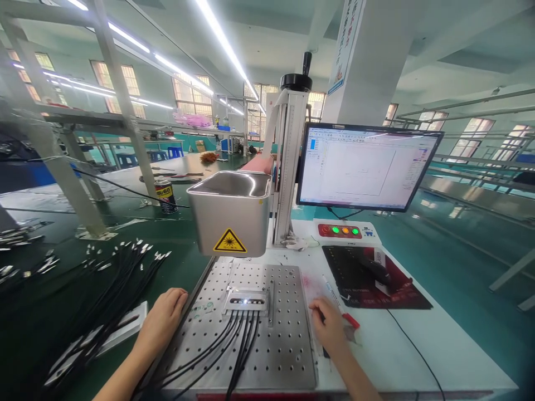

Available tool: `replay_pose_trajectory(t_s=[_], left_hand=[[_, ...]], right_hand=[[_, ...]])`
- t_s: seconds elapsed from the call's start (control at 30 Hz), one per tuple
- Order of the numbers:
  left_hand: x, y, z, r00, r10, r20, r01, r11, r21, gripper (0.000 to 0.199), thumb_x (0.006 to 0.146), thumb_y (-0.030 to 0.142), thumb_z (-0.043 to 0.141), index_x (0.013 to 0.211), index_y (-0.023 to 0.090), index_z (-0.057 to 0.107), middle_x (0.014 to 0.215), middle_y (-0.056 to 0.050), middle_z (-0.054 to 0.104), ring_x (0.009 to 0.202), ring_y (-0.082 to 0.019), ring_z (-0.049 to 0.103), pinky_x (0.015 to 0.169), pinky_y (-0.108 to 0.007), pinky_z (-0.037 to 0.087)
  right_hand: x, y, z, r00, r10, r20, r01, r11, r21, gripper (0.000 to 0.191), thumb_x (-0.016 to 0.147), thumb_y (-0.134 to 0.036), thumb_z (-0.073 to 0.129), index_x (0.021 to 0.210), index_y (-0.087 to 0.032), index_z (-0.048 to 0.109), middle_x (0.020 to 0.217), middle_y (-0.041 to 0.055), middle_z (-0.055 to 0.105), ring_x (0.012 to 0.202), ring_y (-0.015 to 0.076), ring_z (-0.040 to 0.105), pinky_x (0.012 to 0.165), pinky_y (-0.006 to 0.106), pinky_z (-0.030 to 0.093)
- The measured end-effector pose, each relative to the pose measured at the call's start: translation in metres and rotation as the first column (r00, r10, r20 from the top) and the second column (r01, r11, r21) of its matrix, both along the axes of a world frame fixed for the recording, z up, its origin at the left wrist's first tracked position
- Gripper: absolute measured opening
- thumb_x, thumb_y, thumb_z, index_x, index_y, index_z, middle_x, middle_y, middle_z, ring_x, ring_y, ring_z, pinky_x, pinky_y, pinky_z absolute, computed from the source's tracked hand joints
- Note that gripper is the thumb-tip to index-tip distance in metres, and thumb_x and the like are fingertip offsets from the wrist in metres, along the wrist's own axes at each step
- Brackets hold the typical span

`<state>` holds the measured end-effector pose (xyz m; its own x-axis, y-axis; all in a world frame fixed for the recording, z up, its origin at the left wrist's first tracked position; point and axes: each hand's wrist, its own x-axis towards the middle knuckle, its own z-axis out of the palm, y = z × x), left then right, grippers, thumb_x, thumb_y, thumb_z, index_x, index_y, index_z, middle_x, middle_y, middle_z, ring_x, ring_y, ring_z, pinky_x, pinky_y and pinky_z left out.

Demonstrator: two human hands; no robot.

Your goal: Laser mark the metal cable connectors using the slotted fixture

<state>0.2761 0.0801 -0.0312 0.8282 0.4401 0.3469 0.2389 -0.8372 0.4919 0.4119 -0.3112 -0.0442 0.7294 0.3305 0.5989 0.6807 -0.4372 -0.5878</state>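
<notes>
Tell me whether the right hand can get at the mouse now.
Likely yes: the right hand is near the mouse pad, and only a low red-capped marker seems to lie between it and the mouse.

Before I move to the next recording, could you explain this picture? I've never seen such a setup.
The camera, worn on a person's head, looks forward and down. The bare left hand is by the left edge of a silver metal plate full of holes; the bare right hand is over the white tabletop beyond the right edge. Neither visibly holds anything. On the plate, thin black cables run to a small silver metal fixture with a bright spot. Above it is a boxy silver metal housing bearing a yellow warning triangle. A black-framed monitor stands behind, right. More black cables with silvery ends lie to the left.
</notes>
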Motion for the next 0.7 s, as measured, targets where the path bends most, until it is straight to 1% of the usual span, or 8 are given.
replay_pose_trajectory(t_s=[0.13, 0.3, 0.5, 0.7], left_hand=[[-0.0006, -0.0001, 0.0007, 1.000, -0.011, -0.005, 0.011, 1.000, 0.007, 0.035, 0.084, 0.045, 0.032, 0.075, 0.021, 0.056, 0.089, -0.005, 0.061, 0.086, -0.021, 0.055, 0.078, -0.033, 0.043], [-0.0001, 0.0009, 0.0010, 1.000, 0.004, -0.004, -0.004, 1.000, 0.008, 0.034, 0.083, 0.043, 0.033, 0.075, 0.021, 0.057, 0.087, -0.004, 0.062, 0.084, -0.020, 0.056, 0.076, -0.031, 0.044], [-0.0017, -0.0040, 0.0047, 0.999, 0.010, -0.035, -0.009, 1.000, 0.028, 0.036, 0.083, 0.045, 0.035, 0.072, 0.021, 0.060, 0.094, -0.004, 0.061, 0.088, -0.020, 0.055, 0.078, -0.031, 0.044], [-0.0029, -0.0068, 0.0075, 1.000, 0.009, -0.020, -0.008, 0.999, 0.041, 0.037, 0.082, 0.045, 0.036, 0.069, 0.021, 0.061, 0.094, -0.003, 0.061, 0.088, -0.020, 0.056, 0.077, -0.031, 0.044]], right_hand=[[-0.0012, 0.0008, 0.0035, 1.000, -0.002, 0.005, 0.002, 1.000, 0.008, 0.017, 0.071, -0.011, 0.038, 0.069, -0.020, 0.053, 0.067, 0.0005, 0.054, 0.062, 0.0152, 0.053, 0.057, 0.026, 0.043], [-0.0010, 0.0011, 0.0039, 1.000, -0.002, 0.010, 0.002, 1.000, 0.011, 0.016, 0.072, -0.012, 0.038, 0.069, -0.021, 0.052, 0.067, 0.0008, 0.054, 0.062, 0.0154, 0.053, 0.057, 0.026, 0.043], [-0.0013, -0.0004, 0.0034, 1.000, 0.007, -0.018, -0.008, 0.999, -0.034, 0.016, 0.075, -0.012, 0.037, 0.070, -0.020, 0.050, 0.068, 0.0012, 0.053, 0.059, 0.0143, 0.051, 0.054, 0.025, 0.042], [-0.0014, 0.0002, 0.0041, 1.000, 0.012, -0.004, -0.013, 1.000, -0.006, 0.016, 0.072, -0.011, 0.039, 0.070, -0.020, 0.051, 0.068, 0.0008, 0.054, 0.061, 0.0146, 0.052, 0.056, 0.025, 0.043]])
